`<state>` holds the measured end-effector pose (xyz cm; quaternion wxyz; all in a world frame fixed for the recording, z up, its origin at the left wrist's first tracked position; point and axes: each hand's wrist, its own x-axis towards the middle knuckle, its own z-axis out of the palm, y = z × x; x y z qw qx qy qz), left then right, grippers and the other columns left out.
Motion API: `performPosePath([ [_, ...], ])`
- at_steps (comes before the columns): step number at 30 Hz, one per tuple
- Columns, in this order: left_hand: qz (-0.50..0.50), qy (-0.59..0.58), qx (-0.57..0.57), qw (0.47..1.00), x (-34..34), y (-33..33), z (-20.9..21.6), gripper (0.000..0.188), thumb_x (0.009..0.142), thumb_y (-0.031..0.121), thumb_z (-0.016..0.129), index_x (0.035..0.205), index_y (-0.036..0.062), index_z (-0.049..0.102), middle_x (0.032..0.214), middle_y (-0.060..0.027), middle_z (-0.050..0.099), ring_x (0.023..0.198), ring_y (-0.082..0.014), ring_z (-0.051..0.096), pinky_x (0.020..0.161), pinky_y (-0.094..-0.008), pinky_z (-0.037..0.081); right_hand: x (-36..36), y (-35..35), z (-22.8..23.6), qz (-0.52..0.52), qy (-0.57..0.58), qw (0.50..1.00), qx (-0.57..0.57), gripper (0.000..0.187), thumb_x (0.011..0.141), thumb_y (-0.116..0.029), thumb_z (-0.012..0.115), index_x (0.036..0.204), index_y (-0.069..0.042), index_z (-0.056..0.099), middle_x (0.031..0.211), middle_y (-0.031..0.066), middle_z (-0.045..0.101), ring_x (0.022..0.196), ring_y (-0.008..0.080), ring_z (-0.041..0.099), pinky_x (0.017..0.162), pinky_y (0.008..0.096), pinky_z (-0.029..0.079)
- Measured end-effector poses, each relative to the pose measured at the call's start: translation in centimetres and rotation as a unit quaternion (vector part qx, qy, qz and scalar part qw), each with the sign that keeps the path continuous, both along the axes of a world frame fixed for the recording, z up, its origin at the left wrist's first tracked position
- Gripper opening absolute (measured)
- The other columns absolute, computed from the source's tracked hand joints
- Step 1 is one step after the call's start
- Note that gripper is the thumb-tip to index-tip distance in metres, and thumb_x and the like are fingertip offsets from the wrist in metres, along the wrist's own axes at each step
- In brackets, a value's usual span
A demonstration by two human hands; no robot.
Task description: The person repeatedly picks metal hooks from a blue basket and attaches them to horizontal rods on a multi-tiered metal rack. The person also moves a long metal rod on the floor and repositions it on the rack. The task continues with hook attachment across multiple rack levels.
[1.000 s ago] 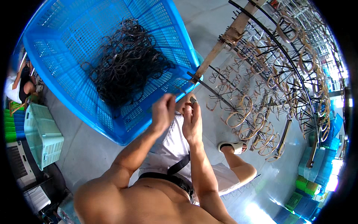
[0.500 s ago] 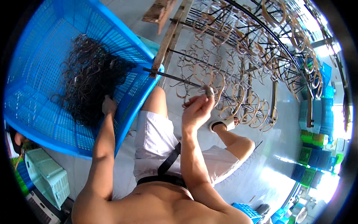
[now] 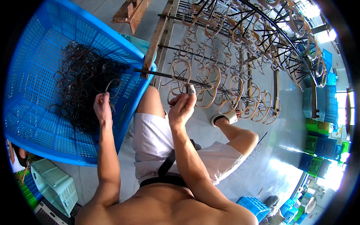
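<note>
My left hand [image 3: 103,108] is raised over the blue basket [image 3: 88,26], thumb and fingers pinching a thin curved eyeglass frame [image 3: 119,87]. Beneath it lies a tangled dark heap of similar frames [image 3: 77,80]. My right hand [image 3: 182,108] is closed beside a dark rod [image 3: 163,74], a pale wrap on one digit. Its fingers meet the lower part of a tan figure-eight frame [image 3: 180,60] at the rod; the exact contact is partly hidden. More tan frames [image 3: 213,67] hang farther along this rod.
A wooden-edged rack [image 3: 159,39] carries several rods, with many frames crowding the upper right. A rusty bracket [image 3: 131,13] juts in at the top. Pale green crates [image 3: 56,183] stand lower left, a blue crate [image 3: 254,207] lower right. My sandalled foot [image 3: 225,119] is beneath the rack.
My left hand has lifted out of the dark heap, bringing up a curved eyeglass frame. My right hand has moved left and slightly down along the rod. The view has shifted a little.
</note>
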<state>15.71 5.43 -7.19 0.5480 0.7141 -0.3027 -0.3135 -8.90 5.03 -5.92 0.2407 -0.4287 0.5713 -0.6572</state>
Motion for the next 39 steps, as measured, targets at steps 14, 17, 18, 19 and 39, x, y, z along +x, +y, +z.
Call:
performPosePath([
  [14,-0.218,0.313,-0.081,0.921,-11.3,-1.8,7.3,0.028,0.081,0.007,0.050,0.109,0.0076,0.050,0.074,-0.0003,0.048,0.052,-0.0046,0.036,0.044,-0.0179,0.027,0.9,-0.9,1.6,0.074,-0.083,0.992,-0.059,0.029,0.100,-0.019,0.029,0.123,-0.002,0.035,0.058,0.0041,0.047,0.044,0.0097,0.046,0.042,0.0233,0.040],
  [17,-0.263,0.300,-0.036,0.916,-12.6,-2.5,7.2,0.030,0.083,0.012,0.054,0.111,0.0035,0.056,0.082,-0.0013,0.058,0.053,-0.0023,0.039,0.042,-0.0146,0.026,1.0,-0.8,1.5,0.077,-0.066,0.994,-0.045,0.030,0.100,-0.018,0.029,0.124,-0.001,0.034,0.058,0.0038,0.047,0.045,0.0093,0.045,0.043,0.0233,0.040],
  [18,-0.284,0.292,-0.026,0.913,-12.8,-2.8,7.2,0.026,0.084,0.014,0.056,0.107,0.0029,0.059,0.080,-0.0009,0.059,0.053,-0.0018,0.040,0.042,-0.0135,0.028,1.3,-0.9,1.4,0.075,-0.065,0.994,-0.054,0.030,0.099,-0.017,0.029,0.124,-0.001,0.033,0.058,0.0034,0.046,0.046,0.0088,0.045,0.044,0.0229,0.040],
  [19,-0.279,0.286,-0.022,0.916,-13.1,-3.0,7.1,0.024,0.085,0.016,0.058,0.105,0.0030,0.060,0.079,-0.0008,0.060,0.054,-0.0017,0.042,0.042,-0.0132,0.030,1.4,-0.9,1.5,0.070,-0.073,0.993,-0.058,0.030,0.099,-0.016,0.030,0.124,0.000,0.033,0.059,0.0032,0.046,0.047,0.0085,0.045,0.044,0.0227,0.040],
  [39,-0.279,0.275,-0.054,0.919,-13.9,-4.1,7.4,0.022,0.083,0.017,0.064,0.101,0.0045,0.063,0.087,-0.0054,0.066,0.063,-0.0033,0.056,0.045,-0.0140,0.040,2.0,-1.6,1.7,0.020,-0.137,0.990,-0.031,0.023,0.097,-0.008,0.036,0.117,0.002,0.041,0.058,0.0013,0.048,0.047,0.0055,0.044,0.043,0.0205,0.037],
])
